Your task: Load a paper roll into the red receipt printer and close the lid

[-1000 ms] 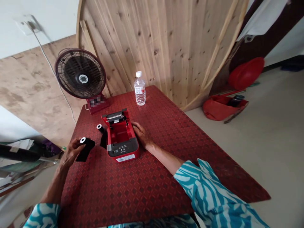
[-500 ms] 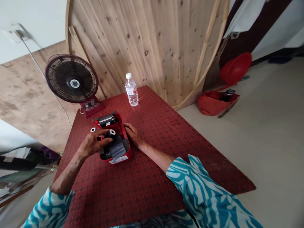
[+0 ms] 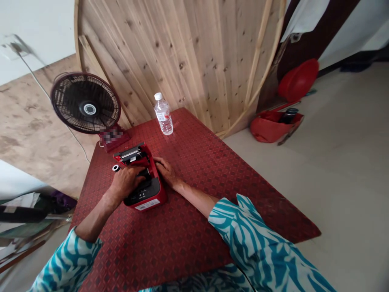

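Note:
A small red printer (image 3: 146, 198) with its lid open stands on the red patterned table (image 3: 194, 211). My left hand (image 3: 126, 180) reaches into the printer's open bay, fingers curled over a black roll that is mostly hidden under the hand. My right hand (image 3: 165, 170) rests against the printer's right side, fingers pressed to its casing. A second black roll with a white core (image 3: 116, 167) lies on the table just left of the printer.
A desk fan (image 3: 85, 108) stands at the table's far left corner and a clear water bottle (image 3: 163, 114) at the far edge. A round wooden board (image 3: 182, 56) leans behind. Red basins (image 3: 275, 125) sit on the floor to the right.
My left hand carried the black roll from the table's left side over to the printer and down into its open bay. My right hand stayed on the printer's side.

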Motion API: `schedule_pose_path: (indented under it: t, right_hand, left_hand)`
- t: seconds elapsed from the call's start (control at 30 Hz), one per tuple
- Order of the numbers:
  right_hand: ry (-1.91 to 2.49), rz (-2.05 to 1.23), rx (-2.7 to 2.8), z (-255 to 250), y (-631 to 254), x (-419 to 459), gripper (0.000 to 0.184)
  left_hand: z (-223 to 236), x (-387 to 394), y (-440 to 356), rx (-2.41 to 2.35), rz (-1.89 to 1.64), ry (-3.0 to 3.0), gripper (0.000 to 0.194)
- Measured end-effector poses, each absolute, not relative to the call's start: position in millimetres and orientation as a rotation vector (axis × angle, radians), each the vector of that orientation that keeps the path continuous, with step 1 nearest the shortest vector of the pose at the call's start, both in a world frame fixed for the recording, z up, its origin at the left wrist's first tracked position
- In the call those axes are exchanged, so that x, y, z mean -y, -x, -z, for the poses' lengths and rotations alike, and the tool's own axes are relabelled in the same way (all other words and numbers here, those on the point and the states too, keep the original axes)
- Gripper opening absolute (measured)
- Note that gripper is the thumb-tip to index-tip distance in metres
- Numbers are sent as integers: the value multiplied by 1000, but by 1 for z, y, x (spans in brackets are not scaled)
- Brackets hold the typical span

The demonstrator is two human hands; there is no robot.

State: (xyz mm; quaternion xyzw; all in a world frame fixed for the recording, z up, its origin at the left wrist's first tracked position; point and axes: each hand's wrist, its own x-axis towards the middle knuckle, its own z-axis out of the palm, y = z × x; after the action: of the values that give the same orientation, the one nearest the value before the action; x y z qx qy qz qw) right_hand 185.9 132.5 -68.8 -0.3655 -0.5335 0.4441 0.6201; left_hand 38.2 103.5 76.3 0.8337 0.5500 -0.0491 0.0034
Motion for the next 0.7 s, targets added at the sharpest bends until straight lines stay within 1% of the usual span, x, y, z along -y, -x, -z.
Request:
schedule_pose_path:
  t: [0.23, 0.37, 0.47, 0.53, 0.7]
  right_hand:
    - [842, -1045, 1249, 63, -189, -129, 32]
    - [836, -1054, 1253, 62, -190, -129, 32]
    - [833, -1068, 1250, 62, -190, -129, 31]
    - [840, -1062, 1251, 62, -190, -129, 31]
    - [861, -1042, 1257, 62, -191, -128, 31]
  left_hand:
    - [-63, -124, -37, -1468, 236, -2517, 29]
    - [-67, -123, -24, -1381, 33, -2449, 33]
    - [-80, -104, -11, -1457, -169, -2373, 42]
    - [-88, -88, -5, -1462, -205, -2361, 45]
    - [-85, -66, -6, -1321, -238, -2433, 37]
